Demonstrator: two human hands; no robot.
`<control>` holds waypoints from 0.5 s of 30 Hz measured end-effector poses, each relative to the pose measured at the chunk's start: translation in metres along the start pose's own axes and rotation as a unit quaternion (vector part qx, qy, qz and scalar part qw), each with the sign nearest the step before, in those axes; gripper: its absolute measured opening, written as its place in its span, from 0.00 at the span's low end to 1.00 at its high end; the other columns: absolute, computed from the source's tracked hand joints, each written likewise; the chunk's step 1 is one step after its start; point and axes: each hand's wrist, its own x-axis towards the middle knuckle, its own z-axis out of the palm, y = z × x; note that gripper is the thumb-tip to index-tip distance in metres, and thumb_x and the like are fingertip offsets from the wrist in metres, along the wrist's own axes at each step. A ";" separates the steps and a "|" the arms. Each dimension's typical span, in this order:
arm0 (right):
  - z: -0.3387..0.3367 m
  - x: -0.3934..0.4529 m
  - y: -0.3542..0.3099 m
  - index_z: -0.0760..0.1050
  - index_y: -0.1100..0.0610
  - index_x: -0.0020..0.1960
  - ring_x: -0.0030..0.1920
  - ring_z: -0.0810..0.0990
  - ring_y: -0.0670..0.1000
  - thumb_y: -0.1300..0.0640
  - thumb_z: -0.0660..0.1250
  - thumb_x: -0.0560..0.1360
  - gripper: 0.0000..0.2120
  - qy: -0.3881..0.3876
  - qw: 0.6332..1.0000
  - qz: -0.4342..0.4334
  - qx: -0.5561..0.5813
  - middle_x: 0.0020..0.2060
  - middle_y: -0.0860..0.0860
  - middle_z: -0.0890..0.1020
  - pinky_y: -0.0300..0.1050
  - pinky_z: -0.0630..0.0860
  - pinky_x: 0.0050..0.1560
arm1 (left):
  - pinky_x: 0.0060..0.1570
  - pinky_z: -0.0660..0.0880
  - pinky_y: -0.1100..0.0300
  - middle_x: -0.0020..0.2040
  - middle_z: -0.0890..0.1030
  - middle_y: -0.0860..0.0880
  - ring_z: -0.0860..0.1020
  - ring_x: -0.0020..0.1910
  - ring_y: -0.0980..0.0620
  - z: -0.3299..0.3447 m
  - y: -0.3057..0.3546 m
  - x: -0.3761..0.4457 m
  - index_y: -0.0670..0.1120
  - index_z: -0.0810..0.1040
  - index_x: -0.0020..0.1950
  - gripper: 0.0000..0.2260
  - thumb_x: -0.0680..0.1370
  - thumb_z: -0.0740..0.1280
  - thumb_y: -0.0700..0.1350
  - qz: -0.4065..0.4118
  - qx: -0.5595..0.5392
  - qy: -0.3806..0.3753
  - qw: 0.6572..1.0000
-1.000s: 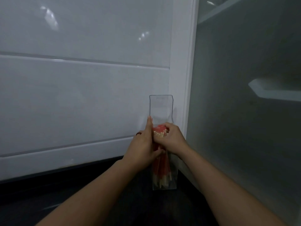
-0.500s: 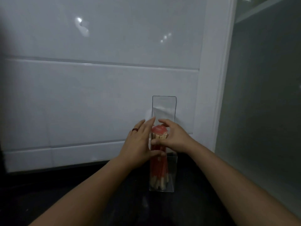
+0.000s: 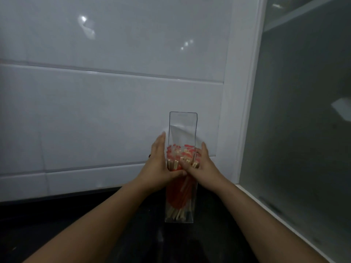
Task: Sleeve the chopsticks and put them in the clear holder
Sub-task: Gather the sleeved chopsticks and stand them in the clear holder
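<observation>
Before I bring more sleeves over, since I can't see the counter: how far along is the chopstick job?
Mostly done: many red-sleeved chopsticks already stand in the clear holder. In hand: the left hand and right hand flank their tops, fingers straight, seemingly tidying them. No loose chopsticks or sleeves are visible.

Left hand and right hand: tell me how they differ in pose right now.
The left hand stands edge-on with straight fingers pointing up along the clear holder's left side; the right hand lies lower on the right side, fingers over the sleeved chopsticks' tops. The left fingertips reach higher than the right ones. Both flank the holder, thumbs meeting in front.
</observation>
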 end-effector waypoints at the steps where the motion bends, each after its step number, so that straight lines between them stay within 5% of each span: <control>1: 0.001 -0.001 -0.003 0.29 0.52 0.78 0.70 0.66 0.45 0.38 0.71 0.71 0.57 -0.002 0.999 0.007 0.033 0.72 0.44 0.65 0.43 0.64 0.69 | 0.75 0.63 0.47 0.81 0.50 0.53 0.57 0.78 0.50 0.002 -0.004 -0.001 0.57 0.38 0.80 0.60 0.64 0.81 0.56 -0.037 -0.029 -0.006 0.999; 4: 0.008 0.000 -0.001 0.36 0.55 0.79 0.64 0.70 0.44 0.45 0.71 0.73 0.52 0.004 0.996 0.021 0.081 0.63 0.43 0.71 0.37 0.66 0.62 | 0.69 0.71 0.48 0.79 0.61 0.49 0.68 0.73 0.47 0.006 -0.013 -0.007 0.58 0.44 0.81 0.60 0.61 0.81 0.57 -0.119 -0.131 -0.079 0.981; 6: 0.013 0.004 0.003 0.61 0.53 0.75 0.62 0.78 0.48 0.46 0.72 0.71 0.37 0.027 0.996 0.013 0.086 0.58 0.44 0.79 0.31 0.73 0.54 | 0.61 0.78 0.48 0.72 0.70 0.49 0.76 0.64 0.48 0.004 -0.018 -0.009 0.57 0.53 0.80 0.55 0.60 0.80 0.58 -0.122 -0.140 -0.079 0.979; 8: 0.017 0.007 0.006 0.74 0.49 0.60 0.52 0.81 0.44 0.47 0.72 0.72 0.19 0.023 0.995 0.021 0.094 0.48 0.41 0.81 0.24 0.73 0.40 | 0.55 0.80 0.50 0.66 0.73 0.50 0.78 0.57 0.50 0.000 -0.020 -0.009 0.57 0.58 0.79 0.51 0.61 0.80 0.58 -0.120 -0.113 -0.065 0.984; 13: 0.025 0.013 0.004 0.77 0.51 0.59 0.47 0.82 0.42 0.42 0.74 0.65 0.26 0.012 0.988 0.032 0.149 0.51 0.48 0.84 0.34 0.77 0.42 | 0.46 0.79 0.56 0.59 0.72 0.49 0.75 0.54 0.51 -0.009 -0.023 -0.008 0.59 0.62 0.76 0.42 0.67 0.79 0.54 -0.104 -0.063 -0.011 0.993; 15: 0.030 0.015 0.001 0.77 0.48 0.56 0.46 0.82 0.40 0.47 0.74 0.69 0.17 -0.013 0.989 0.020 0.148 0.50 0.47 0.84 0.33 0.78 0.42 | 0.47 0.81 0.51 0.62 0.72 0.48 0.75 0.56 0.48 -0.012 -0.026 -0.006 0.59 0.63 0.76 0.40 0.68 0.79 0.53 -0.110 -0.068 0.004 0.992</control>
